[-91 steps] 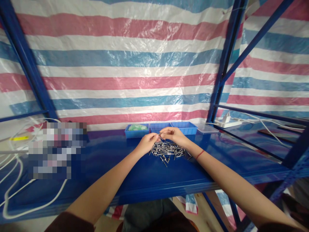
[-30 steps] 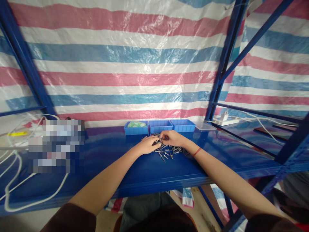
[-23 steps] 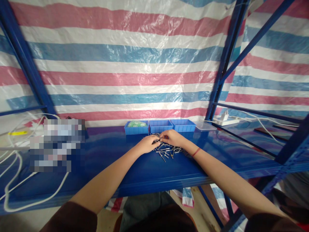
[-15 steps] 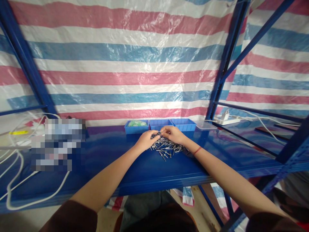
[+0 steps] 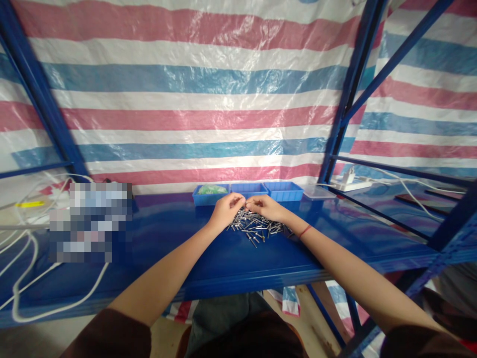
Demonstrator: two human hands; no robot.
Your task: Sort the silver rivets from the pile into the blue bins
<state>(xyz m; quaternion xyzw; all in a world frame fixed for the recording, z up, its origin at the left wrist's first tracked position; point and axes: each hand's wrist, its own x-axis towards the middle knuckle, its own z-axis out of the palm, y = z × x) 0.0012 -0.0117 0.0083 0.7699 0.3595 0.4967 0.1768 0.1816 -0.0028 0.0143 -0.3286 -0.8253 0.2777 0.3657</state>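
A loose pile of silver blind rivets point(image 5: 257, 224) with thin pins lies on the blue tabletop. Above its far left part, my left hand point(image 5: 225, 209) has thumb and fingers pinched together. My right hand point(image 5: 265, 208) bends in from the other side, also in a pinch, and the fingertips of both hands meet or nearly meet. Whatever sits between the fingertips is too small and too covered to make out. Some rivets are hidden beneath both hands.
Behind the hands stand three blue bins: the left bin point(image 5: 209, 200) holds a green bag, beside a middle bin point(image 5: 249, 188) and a right bin point(image 5: 283, 192). A clear lid point(image 5: 319, 192) and a power strip point(image 5: 352, 184) lie right. White cables point(image 5: 35, 248) cross the left end.
My left hand has risen slightly, bringing its fingertips to those of my right hand. A bit of metal showing between the hands earlier is now covered. The pile looks about the same.
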